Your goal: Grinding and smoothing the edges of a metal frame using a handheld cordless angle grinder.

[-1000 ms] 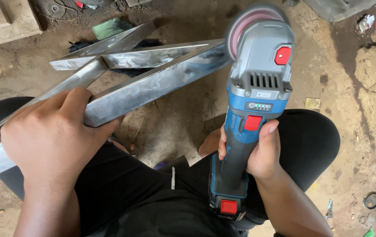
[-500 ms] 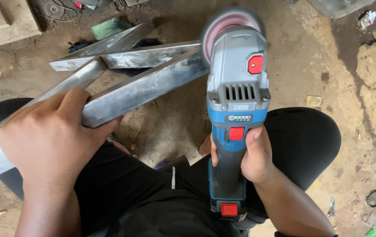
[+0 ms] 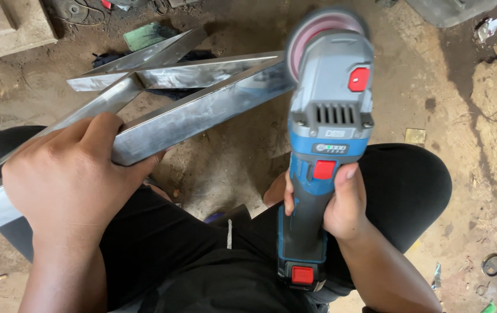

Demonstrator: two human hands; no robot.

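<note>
Grinder (image 3: 323, 145) gripped, right hand (image 3: 341, 203) | steel bar (image 3: 196, 113) clamped by left fingers (image 3: 95, 130) | more bars (image 3: 144, 64) behind

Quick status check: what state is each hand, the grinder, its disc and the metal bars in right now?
Left hand: gripping the near metal bar.
Right hand: wrapped around the grinder's handle.
Grinder: held up, disc end pointing away.
Disc: blurred, at the bar's far end.
Metal bars: several, crossing above the dirt floor.

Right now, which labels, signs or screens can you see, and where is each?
Small dark badge plate with pale marks: on the grey head of the blue and grey cordless angle grinder, below its vent slots.
Narrow dark indicator strip: just under the badge, above the red switch.
No signs or screens.
</note>
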